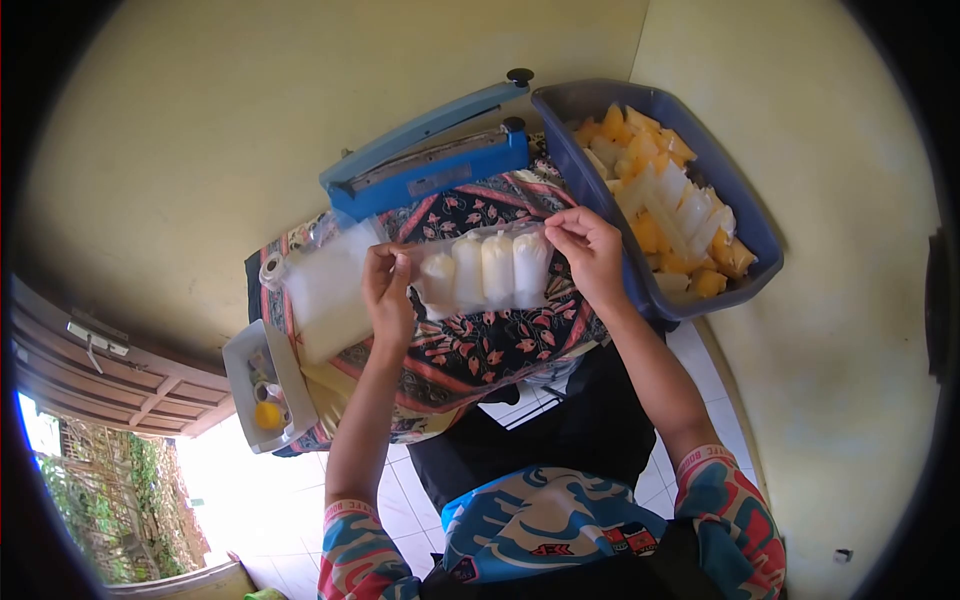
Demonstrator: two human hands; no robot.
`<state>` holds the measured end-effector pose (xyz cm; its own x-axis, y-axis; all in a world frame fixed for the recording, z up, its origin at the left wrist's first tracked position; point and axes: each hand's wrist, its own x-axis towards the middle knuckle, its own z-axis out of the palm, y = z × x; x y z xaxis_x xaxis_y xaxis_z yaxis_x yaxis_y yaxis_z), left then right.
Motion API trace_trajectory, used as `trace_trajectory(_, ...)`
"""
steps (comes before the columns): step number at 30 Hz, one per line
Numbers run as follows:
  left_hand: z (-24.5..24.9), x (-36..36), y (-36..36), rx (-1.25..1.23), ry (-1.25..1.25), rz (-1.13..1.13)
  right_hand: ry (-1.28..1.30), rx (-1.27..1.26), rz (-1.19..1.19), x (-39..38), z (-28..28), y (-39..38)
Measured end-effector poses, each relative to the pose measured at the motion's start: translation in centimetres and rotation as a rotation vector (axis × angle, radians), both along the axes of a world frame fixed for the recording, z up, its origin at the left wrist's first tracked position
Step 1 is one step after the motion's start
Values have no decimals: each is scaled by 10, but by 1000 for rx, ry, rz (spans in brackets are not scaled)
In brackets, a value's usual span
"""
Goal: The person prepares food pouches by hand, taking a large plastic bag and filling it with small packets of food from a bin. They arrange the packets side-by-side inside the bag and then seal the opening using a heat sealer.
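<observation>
Between my hands hangs a clear plastic bag [498, 268] with several white and pale cream rolls lined up side by side in it. My left hand [388, 282] pinches the bag's left end between thumb and fingers. At the upper right corner my right hand [585, 248] pinches the other end. Just beyond the bag stands a blue impulse sealer [440, 165], its long arm raised. A stack of clear plastic sheets or bags [338, 285] lies to the left of my left hand.
A dark blue tub [655, 100] full of yellow and white bagged pieces stands at the right. At the left edge is a small grey bin [245, 385] with a yellow item. A patterned cloth [480, 350] covers the table, against the wall.
</observation>
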<state>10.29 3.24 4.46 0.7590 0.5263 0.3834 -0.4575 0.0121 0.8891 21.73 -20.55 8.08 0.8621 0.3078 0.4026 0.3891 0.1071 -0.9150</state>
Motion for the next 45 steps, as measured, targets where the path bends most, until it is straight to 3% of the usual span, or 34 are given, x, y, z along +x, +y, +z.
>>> trace_trajectory(7, -18, 17, 10, -205, 289, 19, 492, 87, 97, 26, -19, 18)
trace_trajectory(10, -23, 36, 16, -307, 393, 0, 535, 68, 72, 55, -53, 32)
trace_trajectory(14, -43, 62, 31, -299, 530, 10, 400, -144, 60, 93, -100, 47)
trace_trajectory(20, -49, 71, 49, -208, 592, -188, 344, -290, 61, 113, -119, 56)
trace_trajectory(23, -52, 87, 47, -89, 668, -27, 350, -369, 110, 113, -109, 54)
trace_trajectory(26, -65, 97, 50, 445, 783, 117, 271, -438, 162, 112, -107, 53)
trace_trajectory(29, -54, 103, 46, 731, 657, 77, 129, -403, 141, 118, -120, 51)
trace_trajectory(32, -49, 114, 37, 686, 544, -59, 112, -398, 94, 112, -110, 54)
trace_trajectory(35, -40, 116, 33, 692, 637, -207, 153, -402, 162, 108, -106, 56)
trace_trajectory(37, -46, 119, 36, 741, 638, -225, 51, -431, 180, 108, -110, 57)
trace_trajectory(45, -46, 116, 46, 768, 752, -191, 121, -493, 154, 115, -114, 61)
